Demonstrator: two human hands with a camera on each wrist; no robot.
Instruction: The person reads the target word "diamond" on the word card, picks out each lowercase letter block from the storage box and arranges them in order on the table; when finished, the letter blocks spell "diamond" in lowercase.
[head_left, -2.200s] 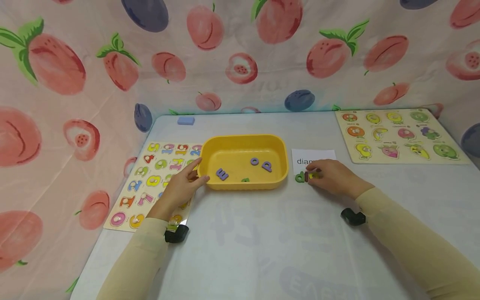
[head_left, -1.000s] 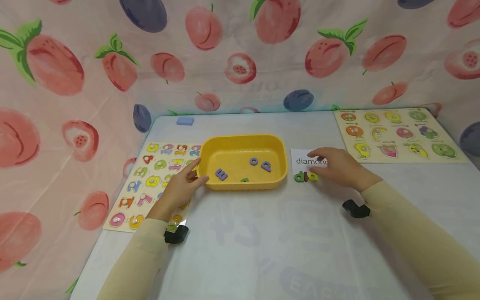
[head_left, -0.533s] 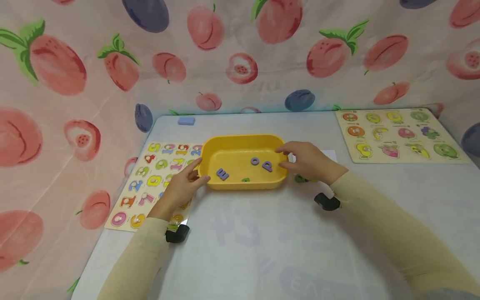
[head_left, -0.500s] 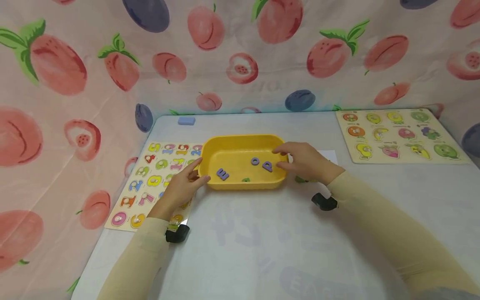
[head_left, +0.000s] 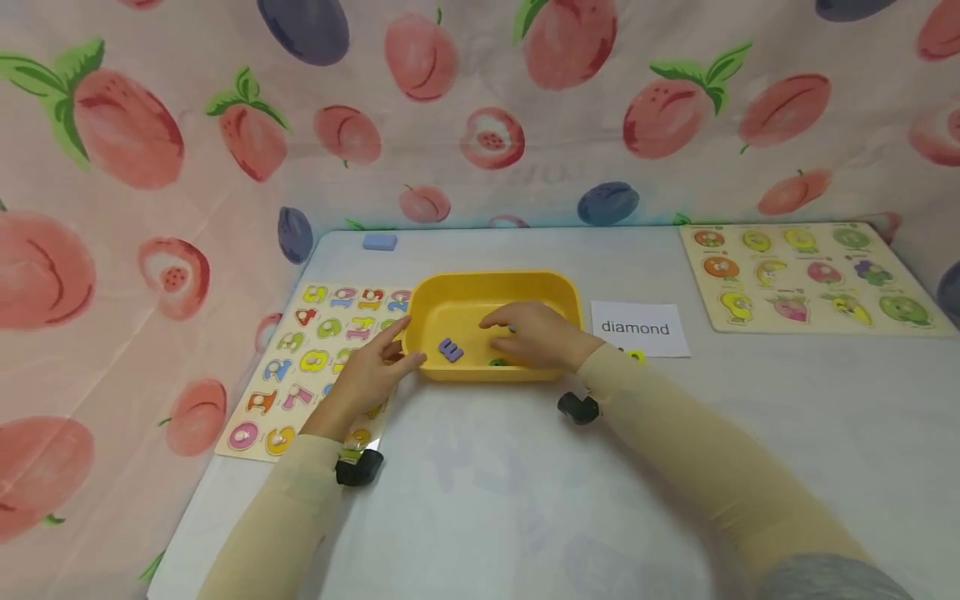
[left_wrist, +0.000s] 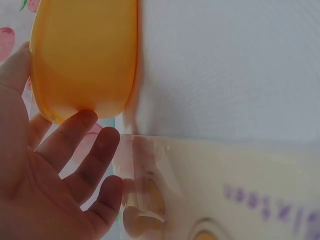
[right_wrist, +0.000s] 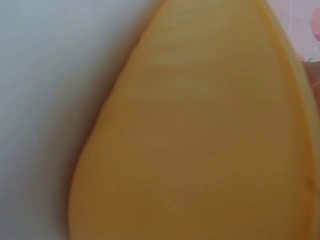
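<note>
In the head view, my left hand point(head_left: 371, 375) holds the left end of a yellow plastic tub point(head_left: 491, 375), thumb at the front corner and fingers along the rim. The left wrist view shows its fingertips against the tub point(left_wrist: 85, 60). My right hand point(head_left: 536, 333) reaches into the tub's right half, thumb and index finger apart. Under it peeks a bit of purple letter point(head_left: 512, 327); the rest there is hidden. A purple letter m point(head_left: 450, 349) lies left of the fingers, and a green letter point(head_left: 498, 362) sits by the front wall. In the right wrist view, the tub's outer wall point(right_wrist: 200, 125) hides the right hand.
Right of the tub lies a white card point(head_left: 637, 328) reading "diamond". A yellow letter point(head_left: 637, 357) shows at its lower edge, partly behind the right sleeve. A number puzzle board point(head_left: 300, 392) lies left, a fruit puzzle board point(head_left: 817, 279) back right, a blue block point(head_left: 380, 242) back left.
My right hand has let go of a letter below the card, then moved left into the tub over the purple letters. The word card is uncovered. The left hand has stayed at the tub.
</note>
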